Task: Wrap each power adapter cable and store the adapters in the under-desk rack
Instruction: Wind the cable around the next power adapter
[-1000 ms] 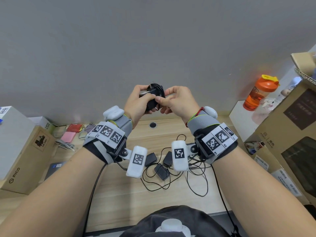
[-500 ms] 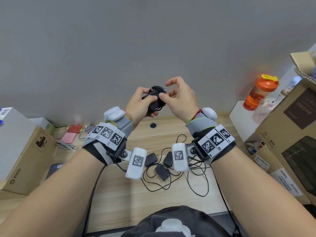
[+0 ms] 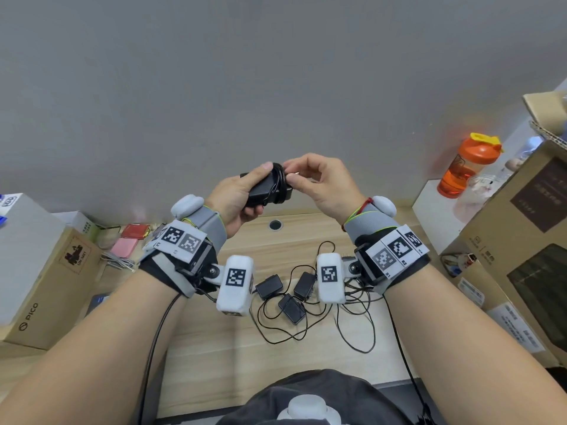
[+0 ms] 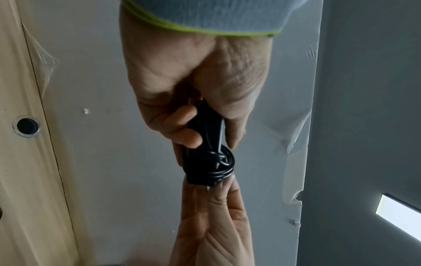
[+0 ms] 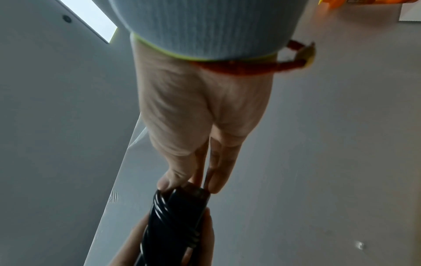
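Two cardboard boxes are flanking the arms, the largest lying outside the right forearm and a smaller one outside the left, both shut so their contents cannot be told. Between and below the wrists, three unwrapped adapters are lying in loose cable on the desk. Raised between both hands, the wrapped power adapter is pointing its long axis from the left palm toward the right fingertips. The left hand is gripping its body; the right hand is pinching the cable end at the coil. The under-desk rack is not showing; it is probably lying below the hands.
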Demonstrator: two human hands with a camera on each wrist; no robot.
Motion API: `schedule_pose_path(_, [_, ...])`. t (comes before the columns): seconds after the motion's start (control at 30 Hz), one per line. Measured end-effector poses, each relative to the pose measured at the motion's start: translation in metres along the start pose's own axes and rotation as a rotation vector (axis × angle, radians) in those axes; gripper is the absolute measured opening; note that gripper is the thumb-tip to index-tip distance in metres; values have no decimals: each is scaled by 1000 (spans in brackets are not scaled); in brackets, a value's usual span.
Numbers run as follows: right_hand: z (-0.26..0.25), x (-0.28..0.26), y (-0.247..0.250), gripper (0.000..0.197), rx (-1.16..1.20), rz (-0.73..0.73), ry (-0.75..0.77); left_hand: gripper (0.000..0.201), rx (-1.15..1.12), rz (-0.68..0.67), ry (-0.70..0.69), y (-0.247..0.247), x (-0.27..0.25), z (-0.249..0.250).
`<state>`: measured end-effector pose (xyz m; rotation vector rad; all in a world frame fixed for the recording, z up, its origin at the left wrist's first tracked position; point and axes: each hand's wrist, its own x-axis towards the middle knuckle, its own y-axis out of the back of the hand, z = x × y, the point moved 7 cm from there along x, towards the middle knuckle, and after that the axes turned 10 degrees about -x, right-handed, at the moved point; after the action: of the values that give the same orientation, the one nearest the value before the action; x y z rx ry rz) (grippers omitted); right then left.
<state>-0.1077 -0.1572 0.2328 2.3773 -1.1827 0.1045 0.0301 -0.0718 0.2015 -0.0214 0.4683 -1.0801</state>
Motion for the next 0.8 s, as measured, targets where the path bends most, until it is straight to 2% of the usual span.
schedule_pose_path(0.1, [5, 1, 1, 14, 27, 22, -34, 64, 52, -57, -36, -2, -2, 3])
schedule_pose_path(0.23, [10, 2, 4, 15, -67, 91, -65, 73, 124, -116, -66, -5, -5, 2])
schedule_pose_path(0.43, [10, 0, 8, 10, -115, 151, -99, 55, 192, -150, -102, -11, -9, -1])
schedule_pose_path(0.6, [5, 2, 6, 18, -237, 188, -64, 58, 255, -88, -107, -15, -10, -2])
schedule_pose_path(0.73, [5, 3, 6, 14, -286, 196, -56, 34, 370, -72, -145, -14, -10, 1])
schedule_pose_path(0.8, [10, 0, 4, 16, -276, 207, -75, 38, 419, -85, -178, -14, -11, 2])
